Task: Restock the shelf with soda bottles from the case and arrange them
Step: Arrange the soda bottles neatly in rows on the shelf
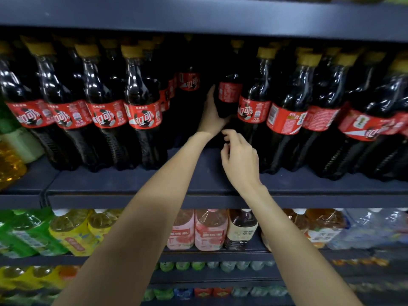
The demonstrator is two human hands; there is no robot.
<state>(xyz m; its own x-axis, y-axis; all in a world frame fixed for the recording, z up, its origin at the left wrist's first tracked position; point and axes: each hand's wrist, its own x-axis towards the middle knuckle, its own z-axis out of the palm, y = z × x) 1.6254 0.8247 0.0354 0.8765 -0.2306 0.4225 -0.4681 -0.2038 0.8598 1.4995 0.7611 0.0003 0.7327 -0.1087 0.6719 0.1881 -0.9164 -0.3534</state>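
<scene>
Right hand — fingers loosely curled, holding nothing, above the shelf's front edge near centre. Left hand — at 12 o'clock of it, wrapped round a cola bottle deep in the dark gap. Front-row bottles flank the gap at 9 and 3 o'clock.

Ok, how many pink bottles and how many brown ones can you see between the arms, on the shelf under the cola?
Pink bottles: 2
Brown bottle: 1
Total: 3
</scene>
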